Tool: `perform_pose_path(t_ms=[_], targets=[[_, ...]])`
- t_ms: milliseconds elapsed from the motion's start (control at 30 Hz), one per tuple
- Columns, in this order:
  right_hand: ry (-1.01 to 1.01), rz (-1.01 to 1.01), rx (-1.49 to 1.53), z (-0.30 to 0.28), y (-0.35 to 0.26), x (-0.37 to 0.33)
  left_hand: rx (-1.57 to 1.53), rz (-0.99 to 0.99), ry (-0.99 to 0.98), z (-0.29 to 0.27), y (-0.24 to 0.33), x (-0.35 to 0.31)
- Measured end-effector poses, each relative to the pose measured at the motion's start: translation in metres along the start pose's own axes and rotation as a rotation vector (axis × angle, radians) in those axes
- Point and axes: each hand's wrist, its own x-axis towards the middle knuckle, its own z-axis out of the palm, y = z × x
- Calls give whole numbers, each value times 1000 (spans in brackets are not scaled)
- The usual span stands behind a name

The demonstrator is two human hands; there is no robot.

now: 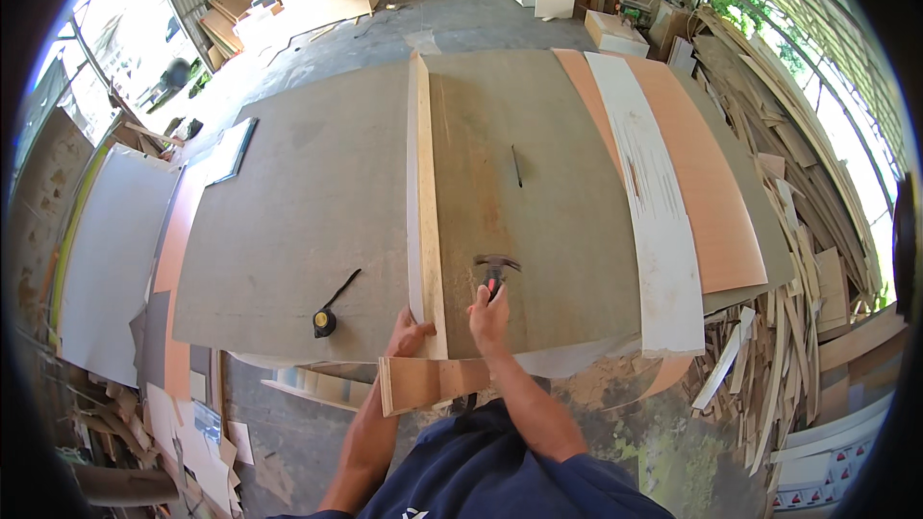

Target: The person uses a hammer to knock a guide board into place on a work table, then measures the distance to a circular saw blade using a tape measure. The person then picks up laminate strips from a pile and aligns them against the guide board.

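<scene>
The fingers of the right hand [488, 315] are clenched round a hammer [494, 271] raised just over the surface [317, 221], while the left hand [408, 334] grips the near end of the upright plank [423, 192], seemingly to steady it on edge.

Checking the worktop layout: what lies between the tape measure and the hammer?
In the head view, the upright plywood strip and the left hand holding it.
</scene>
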Motion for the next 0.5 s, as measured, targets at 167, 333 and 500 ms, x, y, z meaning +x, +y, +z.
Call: perform_pose_path(t_ms=[167, 333, 500], targets=[[-161, -205, 17, -2, 69, 25, -5, 6, -83, 36, 12, 10], [-27, 60, 272, 3, -8, -11, 26, -47, 23, 4, 7, -2], [-371, 51, 299, -9, 5, -2, 84, -47, 5, 5, 16, -2]])
